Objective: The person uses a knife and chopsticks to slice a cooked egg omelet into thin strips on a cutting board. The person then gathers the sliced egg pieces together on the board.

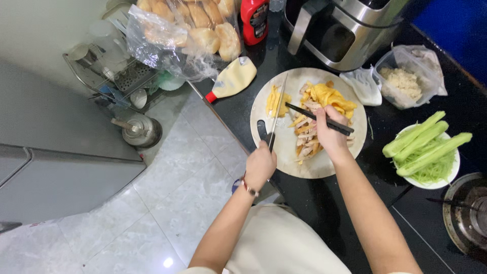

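- My left hand (261, 163) is closed around the dark handle of a knife (276, 116); the blade runs up across the left part of the round cutting board (309, 167), tip pointing away from me.
- My right hand (331, 133) is wrapped around a pair of black chopsticks (318, 118), which lie slanted over the food, tips toward the knife.
- Sliced meat strips (306, 138) sit mid-board, just under and left of my right hand.
- Yellow egg pieces (329, 95) are piled at the far side of the board; a smaller heap of yellow strips (275, 101) lies left of the blade, touching it.
- The board rests on a dark counter (238, 109), near its left edge.
- Right of the board, well apart: white plate (451, 175) with cucumber spears (423, 142) on shredded greens.
- Behind the board: squeeze bottle (232, 78) lying on its side, bag of bread rolls (187, 30), red sauce bottle (254, 18), steel appliance (345, 30), clear bag of pale crumbly food (406, 81).
- Far right corner: dark pan (469, 213), partly cut off.
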